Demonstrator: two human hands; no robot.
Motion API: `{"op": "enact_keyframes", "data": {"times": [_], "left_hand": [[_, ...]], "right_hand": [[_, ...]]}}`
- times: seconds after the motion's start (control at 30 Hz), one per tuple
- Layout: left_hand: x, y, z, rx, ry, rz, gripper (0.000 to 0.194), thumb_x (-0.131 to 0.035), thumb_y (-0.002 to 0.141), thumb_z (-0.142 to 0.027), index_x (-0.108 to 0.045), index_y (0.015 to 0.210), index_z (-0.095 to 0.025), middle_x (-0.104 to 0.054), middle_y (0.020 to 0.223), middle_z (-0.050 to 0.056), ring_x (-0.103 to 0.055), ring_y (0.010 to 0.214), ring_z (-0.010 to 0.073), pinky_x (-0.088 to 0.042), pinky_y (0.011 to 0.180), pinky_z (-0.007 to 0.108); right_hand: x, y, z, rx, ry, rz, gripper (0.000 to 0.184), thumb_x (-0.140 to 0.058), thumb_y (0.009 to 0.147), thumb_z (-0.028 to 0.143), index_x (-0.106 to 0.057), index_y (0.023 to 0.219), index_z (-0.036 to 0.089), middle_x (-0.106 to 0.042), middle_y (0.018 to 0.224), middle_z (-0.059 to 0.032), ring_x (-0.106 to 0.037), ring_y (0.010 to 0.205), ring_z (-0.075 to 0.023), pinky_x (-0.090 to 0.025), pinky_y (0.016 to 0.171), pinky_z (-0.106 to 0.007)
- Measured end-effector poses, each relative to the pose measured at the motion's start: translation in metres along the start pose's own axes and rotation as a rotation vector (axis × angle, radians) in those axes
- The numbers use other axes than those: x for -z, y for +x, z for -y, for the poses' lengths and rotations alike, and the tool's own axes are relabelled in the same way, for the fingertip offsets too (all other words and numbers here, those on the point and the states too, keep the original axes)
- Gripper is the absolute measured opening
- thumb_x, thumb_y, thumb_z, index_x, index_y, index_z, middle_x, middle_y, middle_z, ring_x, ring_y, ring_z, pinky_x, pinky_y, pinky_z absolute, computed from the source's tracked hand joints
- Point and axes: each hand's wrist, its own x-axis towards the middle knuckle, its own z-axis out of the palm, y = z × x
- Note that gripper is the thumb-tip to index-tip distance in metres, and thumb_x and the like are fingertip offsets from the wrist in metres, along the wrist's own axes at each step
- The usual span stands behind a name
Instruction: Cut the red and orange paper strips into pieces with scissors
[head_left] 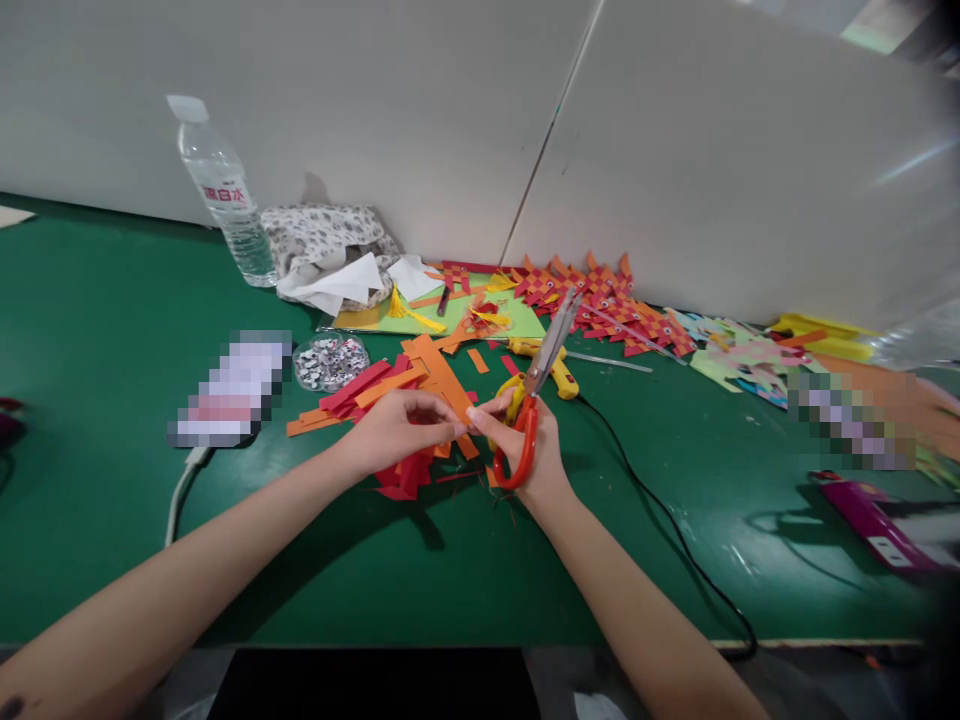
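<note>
My right hand (536,450) has its fingers through the handles of a pair of scissors (527,440), one red-orange, one yellow. The metal blades point up and away, close together. Thumb and finger of my left hand (405,432) pinch an orange paper strip (446,385). My right thumb and fingertip meet the strip's near end, beside the left fingertips. Beneath and behind the hands lies a loose heap of red paper strips (409,475) and more orange ones. A yellow glue gun (564,378) rests just behind the scissors, partly hidden by them.
Woven red-and-orange paper fish (592,295) are piled along the wall. At left are a box of googly eyes (330,362), a phone (232,390) on a cable, a water bottle (229,200) and a patterned pouch (330,250). A black cord (660,510) and purple power strip (870,520) lie right.
</note>
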Motion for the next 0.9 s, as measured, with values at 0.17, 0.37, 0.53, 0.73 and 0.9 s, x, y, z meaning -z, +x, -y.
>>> {"op": "enact_keyframes", "data": {"times": [0.17,0.37,0.53,0.73,0.9], "left_hand": [[-0.0001,-0.0010,0.0004,-0.061,0.076,-0.024,0.018,-0.067,0.070,-0.034,-0.064,0.075,-0.017,-0.065,0.077,0.003,-0.060,0.068,0.0127,-0.050,0.064,0.025],[-0.0002,-0.0004,0.0000,-0.056,0.092,-0.074,0.023,-0.066,0.070,-0.037,-0.065,0.077,-0.015,-0.066,0.075,0.006,-0.061,0.067,0.0159,-0.050,0.058,0.026],[0.0011,-0.0022,-0.0036,-0.058,0.104,-0.058,0.022,-0.064,0.073,-0.037,-0.067,0.073,-0.015,-0.067,0.074,0.006,-0.061,0.067,0.0162,-0.048,0.058,0.026],[0.0007,-0.0020,-0.0029,-0.050,0.077,-0.077,0.024,-0.065,0.071,-0.038,-0.068,0.076,-0.015,-0.067,0.074,0.006,-0.062,0.069,0.0178,-0.049,0.059,0.026],[-0.0015,-0.0025,-0.0016,-0.056,0.089,-0.109,0.024,-0.066,0.070,-0.039,-0.068,0.077,-0.016,-0.067,0.073,0.006,-0.062,0.068,0.0186,-0.049,0.057,0.027]], "right_hand": [[-0.0013,-0.0008,-0.0019,0.000,0.013,0.012,0.035,-0.077,0.059,0.026,-0.043,0.069,0.023,-0.059,0.063,0.0066,-0.061,0.058,-0.0132,-0.053,0.068,-0.034],[-0.0019,-0.0019,-0.0029,-0.013,-0.002,0.020,0.037,-0.077,0.058,0.027,-0.042,0.069,0.023,-0.059,0.062,0.0064,-0.062,0.059,-0.0148,-0.055,0.067,-0.035],[-0.0015,-0.0028,-0.0016,-0.022,0.017,0.031,0.037,-0.078,0.058,0.026,-0.043,0.069,0.023,-0.060,0.062,0.0060,-0.063,0.058,-0.0149,-0.056,0.067,-0.036],[-0.0011,-0.0034,0.0001,-0.031,0.041,0.014,0.037,-0.079,0.056,0.028,-0.044,0.070,0.023,-0.061,0.064,0.0061,-0.064,0.059,-0.0154,-0.056,0.071,-0.038],[-0.0035,-0.0032,0.0003,-0.009,-0.029,0.045,0.037,-0.077,0.058,0.032,-0.042,0.068,0.024,-0.061,0.064,0.0045,-0.063,0.061,-0.0162,-0.055,0.068,-0.037]]}}
